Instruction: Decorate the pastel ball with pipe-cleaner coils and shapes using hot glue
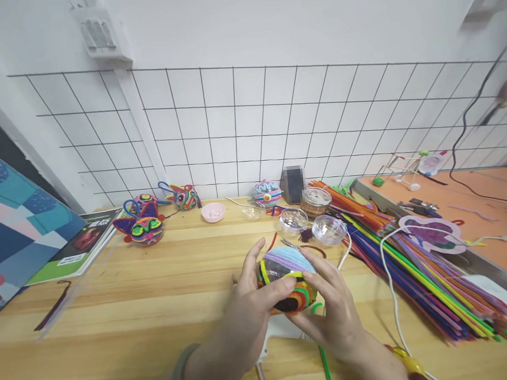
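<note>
Between my two hands is a round ball [289, 262] covered in coloured pipe cleaners: pale blue and lilac on top, with yellow, orange, green and black below. A dark, shiny patch shows on its upper left. My left hand [252, 299] wraps its left side, thumb across the front. My right hand [331, 292] grips its right side with bent fingers. Under the hands lies a white tool [280, 332], mostly hidden, possibly a glue gun. A green pipe cleaner [325, 364] runs beside it toward the front edge.
Clear plastic half-shells [328, 229] stand behind my hands. To the right lies a big bundle of pipe cleaners [421, 282] with a white cable [390, 284] across it. Decorated balls [147, 229], a pink bowl [213, 212] and a book [78, 244] are at the back left.
</note>
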A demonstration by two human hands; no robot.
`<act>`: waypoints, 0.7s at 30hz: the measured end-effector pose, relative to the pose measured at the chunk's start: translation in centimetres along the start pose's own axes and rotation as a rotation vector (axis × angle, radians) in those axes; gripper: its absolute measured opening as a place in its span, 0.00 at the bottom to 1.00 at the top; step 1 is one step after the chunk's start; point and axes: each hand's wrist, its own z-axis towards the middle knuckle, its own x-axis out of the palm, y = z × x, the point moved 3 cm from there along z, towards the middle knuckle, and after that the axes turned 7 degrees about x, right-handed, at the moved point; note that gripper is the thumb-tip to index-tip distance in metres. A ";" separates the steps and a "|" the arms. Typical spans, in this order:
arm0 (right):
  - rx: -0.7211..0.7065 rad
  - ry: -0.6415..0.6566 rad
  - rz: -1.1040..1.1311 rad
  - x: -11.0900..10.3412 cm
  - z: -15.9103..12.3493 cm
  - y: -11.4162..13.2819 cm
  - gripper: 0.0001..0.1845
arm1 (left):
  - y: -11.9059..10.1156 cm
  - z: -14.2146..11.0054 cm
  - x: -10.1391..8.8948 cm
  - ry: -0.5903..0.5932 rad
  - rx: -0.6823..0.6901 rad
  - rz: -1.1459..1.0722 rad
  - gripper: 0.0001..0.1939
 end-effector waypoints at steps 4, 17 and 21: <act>0.016 -0.001 0.016 0.0 0.0 -0.1 0.43 | 0.1 0.1 -0.2 0.011 0.005 -0.005 0.47; 0.234 -0.111 0.189 0.0 -0.1 -1.0 0.44 | 0.7 0.2 0.4 0.137 0.033 -0.060 0.48; 0.483 -0.229 0.368 0.4 -0.5 -1.7 0.40 | 1.5 0.5 0.1 0.183 0.026 0.032 0.49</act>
